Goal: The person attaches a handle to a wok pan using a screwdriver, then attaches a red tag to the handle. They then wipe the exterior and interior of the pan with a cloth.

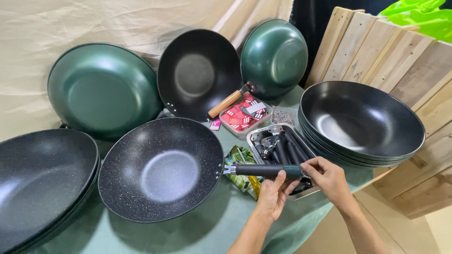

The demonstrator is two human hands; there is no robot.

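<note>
A dark grey pan handle (263,170) with a metal bracket at its left end lies level between both hands, its bracket right at the rim of a black speckled wok (162,169). My left hand (274,194) grips the handle from below near its middle. My right hand (325,175) pinches its right end. Behind the hands, a metal tray (259,134) holds several more dark handles.
A stack of black woks (360,122) sits at the right, another stack (40,178) at the left. Green and black woks lean at the back. A clear box of small red packets (245,116), a patterned bag (242,164) and wooden planks (405,61) are nearby.
</note>
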